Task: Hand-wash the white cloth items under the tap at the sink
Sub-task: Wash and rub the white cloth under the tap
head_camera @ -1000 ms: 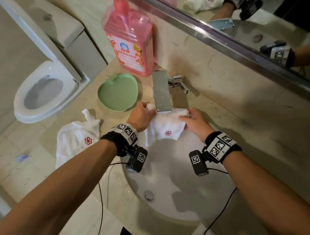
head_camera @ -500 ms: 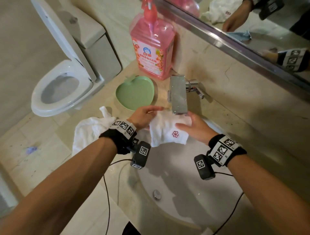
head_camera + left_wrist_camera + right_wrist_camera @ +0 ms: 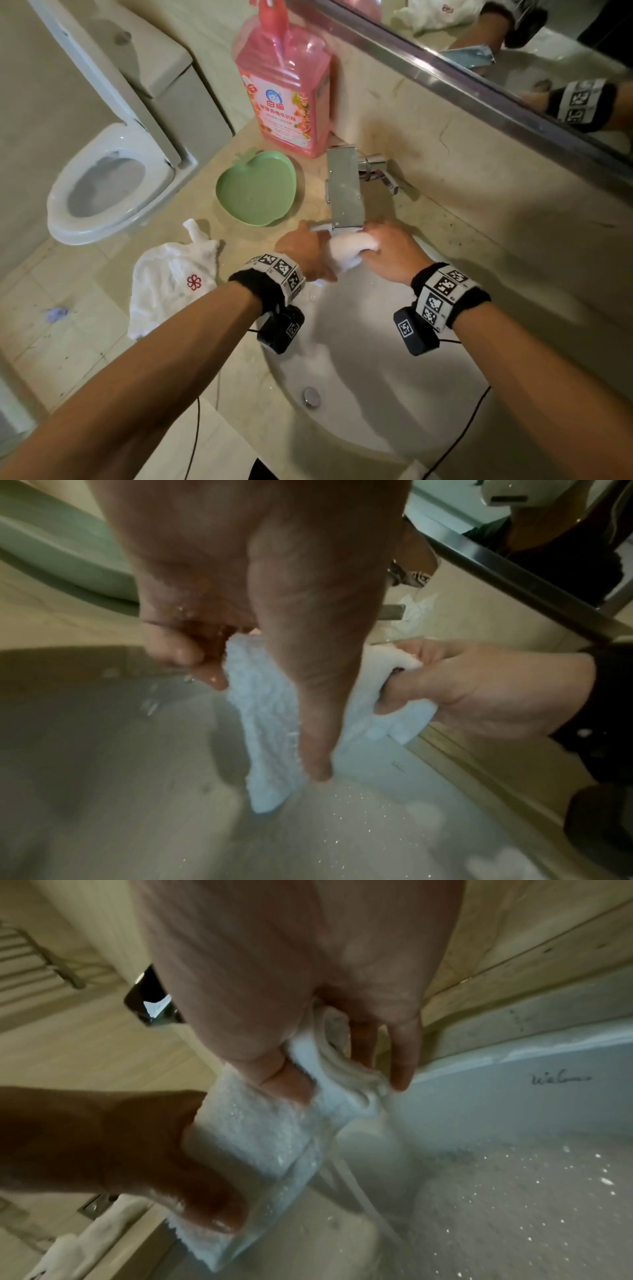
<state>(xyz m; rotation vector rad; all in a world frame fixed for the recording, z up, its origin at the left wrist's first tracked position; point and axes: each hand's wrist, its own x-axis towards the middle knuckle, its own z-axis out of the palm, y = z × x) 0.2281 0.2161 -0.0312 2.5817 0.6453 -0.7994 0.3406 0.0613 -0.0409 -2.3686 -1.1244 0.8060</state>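
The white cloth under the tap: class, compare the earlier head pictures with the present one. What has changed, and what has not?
The white cloth, earlier hanging spread with its red flower showing, is now bunched into a roll gripped by the left hand and right hand beneath the tap. The second cloth, green dish and pink bottle have stayed put.

White cloths: two, one [image 3: 349,248] bunched between the hands under the tap and one [image 3: 171,277] lying on the desk left of the sink. Hands: two, a left [image 3: 301,250] and a right [image 3: 394,251]; wristbands with printed square markers: two, one [image 3: 277,274] per wrist, the other [image 3: 445,291] on the right. Single items: one tap [image 3: 344,188], one sink [image 3: 376,394], one drain plug [image 3: 311,396], one green apple-shaped dish [image 3: 257,188], one pink bottle [image 3: 284,92], one toilet [image 3: 113,181], one mirror [image 3: 513,51].
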